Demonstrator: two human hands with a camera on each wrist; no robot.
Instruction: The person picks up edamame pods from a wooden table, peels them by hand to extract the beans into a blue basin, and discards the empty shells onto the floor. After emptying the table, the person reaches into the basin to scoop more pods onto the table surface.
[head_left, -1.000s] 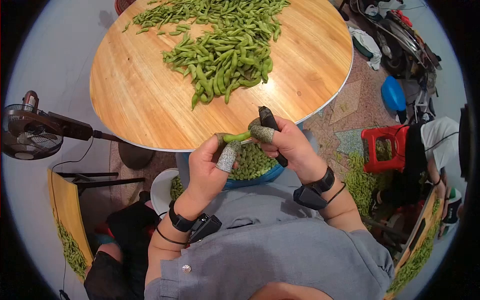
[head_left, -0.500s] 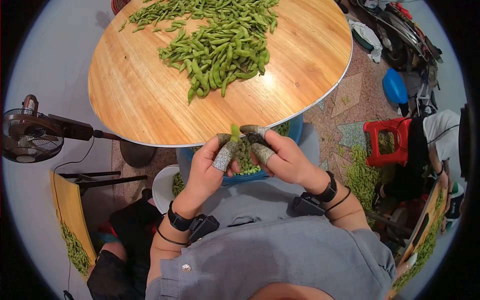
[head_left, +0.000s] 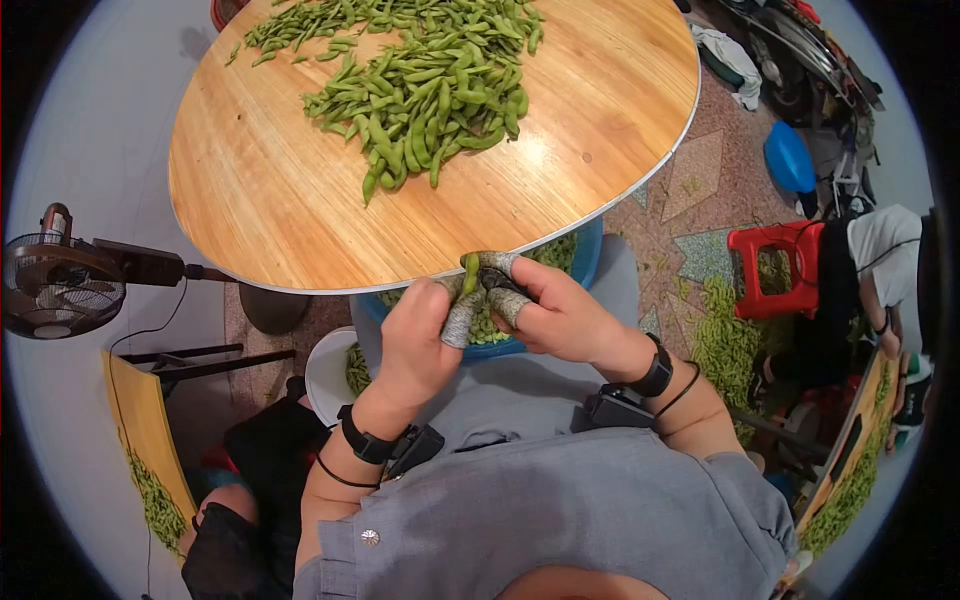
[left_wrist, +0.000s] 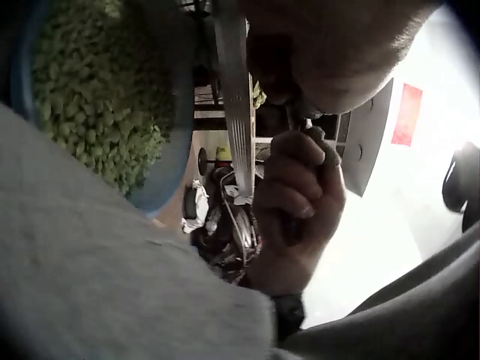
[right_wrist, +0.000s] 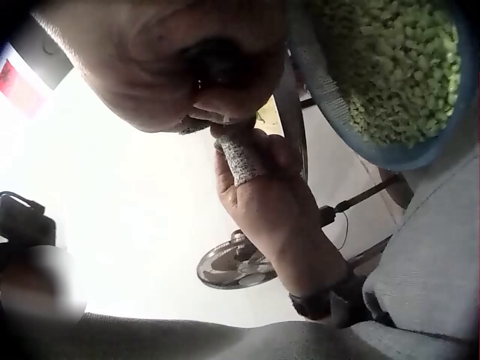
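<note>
In the head view my left hand (head_left: 415, 330) pinches a green edamame pod (head_left: 471, 272) upright between thumb and forefinger. My right hand (head_left: 565, 315) meets it from the other side, its fingertips right at the pod. Grey fabric sleeves (head_left: 458, 325) cover thumbs and forefingers. A black-handled tool (head_left: 494, 277) is gripped in the right hand, mostly hidden by the fingers; its dark end shows in the palm in the right wrist view. Below both hands, a blue basin (head_left: 590, 255) holds shelled beans (right_wrist: 397, 67).
A heap of edamame pods (head_left: 425, 110) lies on the round wooden table (head_left: 240, 190) ahead. A white bucket (head_left: 325, 375) stands left, near a fan (head_left: 55, 270). To the right are a red stool (head_left: 745, 280), pods on the floor (head_left: 720, 350) and another person's arm (head_left: 878, 315).
The pod has turned from lying sideways to upright between the hands. The right hand moved away a little, then closed in on the pod. Its black handle, sticking out earlier, is now mostly covered.
</note>
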